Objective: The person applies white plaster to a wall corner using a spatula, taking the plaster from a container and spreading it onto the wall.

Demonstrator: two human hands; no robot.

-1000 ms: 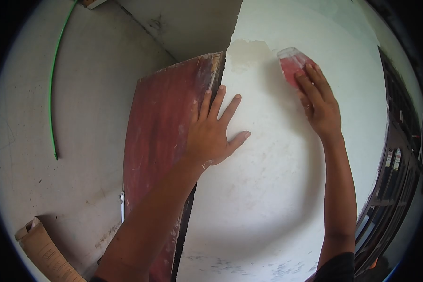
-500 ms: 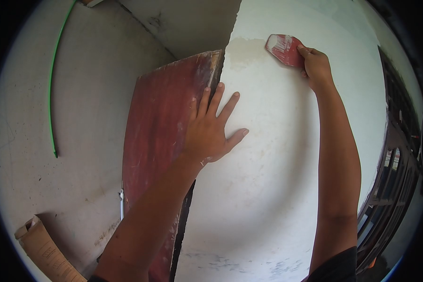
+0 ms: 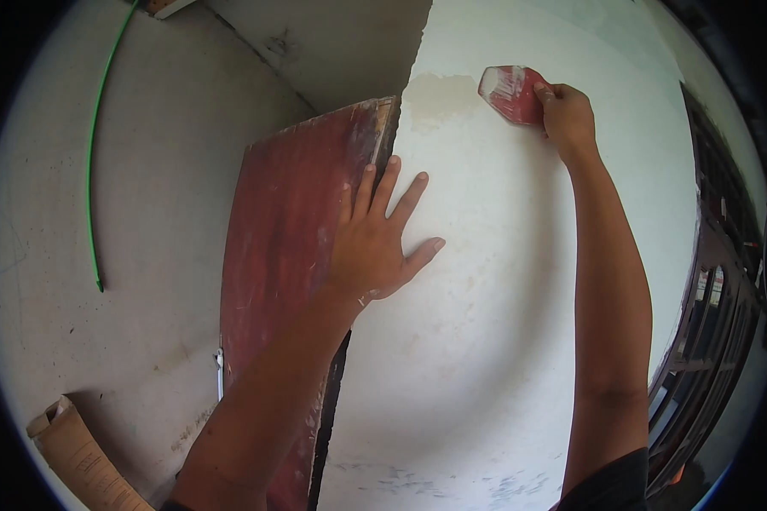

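My right hand [image 3: 568, 117] grips a red putty scraper [image 3: 513, 92] with whitish paste smeared over its face. The scraper is up high against the white wall [image 3: 477, 255], just right of a beige patch of filler [image 3: 437, 100]. My left hand [image 3: 379, 234] lies with fingers spread over the edge of a dark red wooden door panel [image 3: 285, 204], its thumb reaching over the wall. A few white specks mark the left wrist.
On the grey wall at left hangs a green strip [image 3: 91, 170]. A cardboard piece [image 3: 83, 456] stands at the lower left. To the right is a dark-framed window or door [image 3: 699, 341] with glass panes. Bluish marks dot the wall's lower part.
The view has shifted slightly, with the surroundings a little lower. My right hand and the scraper stay near the filler patch; my left hand keeps its spread pose.
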